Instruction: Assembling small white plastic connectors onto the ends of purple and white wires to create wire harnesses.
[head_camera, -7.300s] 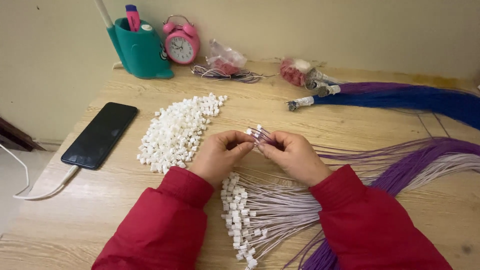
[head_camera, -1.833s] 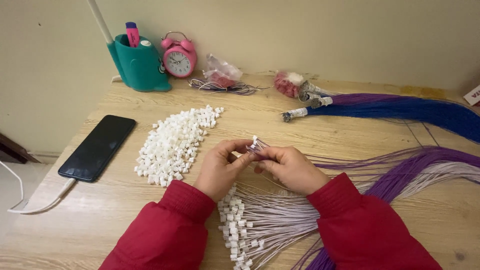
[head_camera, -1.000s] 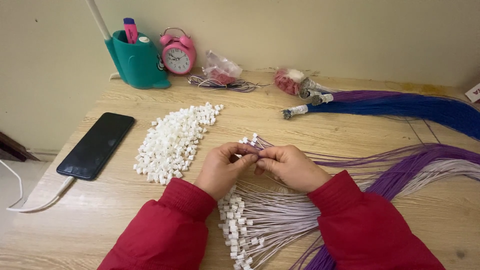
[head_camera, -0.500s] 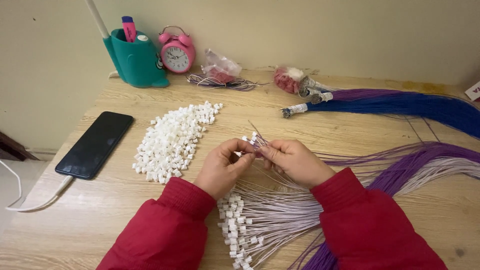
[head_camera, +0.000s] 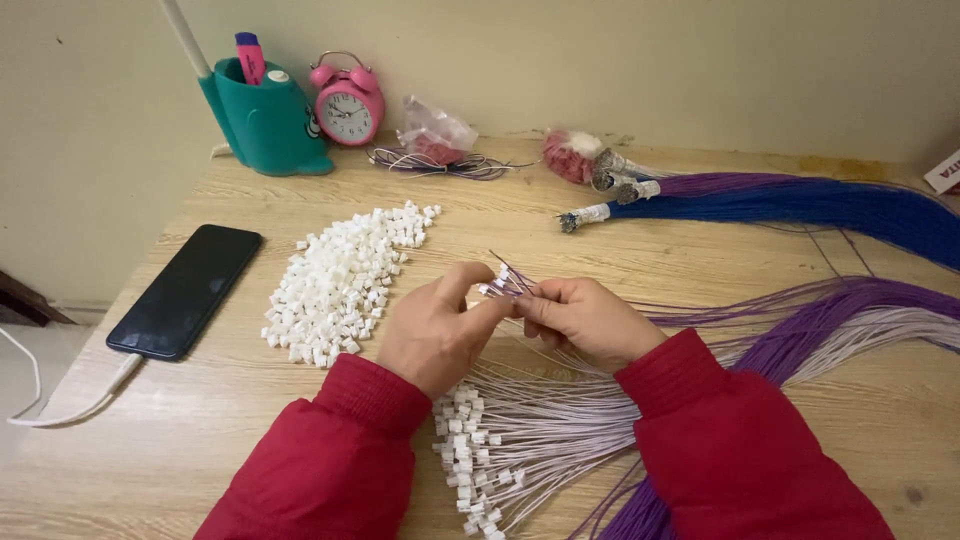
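Small bunch of thin purple-and-white wires (head_camera: 508, 281), ends fanned up and tipped with tiny white plugs, held above the middle of the wooden table (head_camera: 700, 250). Pinched between thumb and fingers of the right hand (head_camera: 585, 320), closed firmly round the strands. Met from the left by the left hand (head_camera: 435, 330), thumb and forefinger closed on the wire tips; whether a loose plug sits between those fingertips cannot be told.

Just near of the hands, partly hidden under both red sleeves (head_camera: 330, 460): a fan of finished wires with white connectors (head_camera: 470, 465) lying flat, connector ends pointing near-left. Trailing off right from there, a thick purple and pale wire bundle (head_camera: 850, 325) running to the right edge.

Left of the hands, close by: a loose heap of small white plastic connectors (head_camera: 340, 280), spread toward the far side. Farther left, a black phone (head_camera: 185, 290) lying face up, a white cable (head_camera: 60, 405) plugged into its near end and looping off the table edge.

Far side, along the wall: a teal pen holder (head_camera: 265, 120) with a pink marker, a pink alarm clock (head_camera: 348, 100) just beside it, a crumpled clear bag over a coil of wires (head_camera: 435, 150), then a reddish packet (head_camera: 568, 158) and a taped blue wire bundle (head_camera: 800, 205) stretching right, well apart from the hands.
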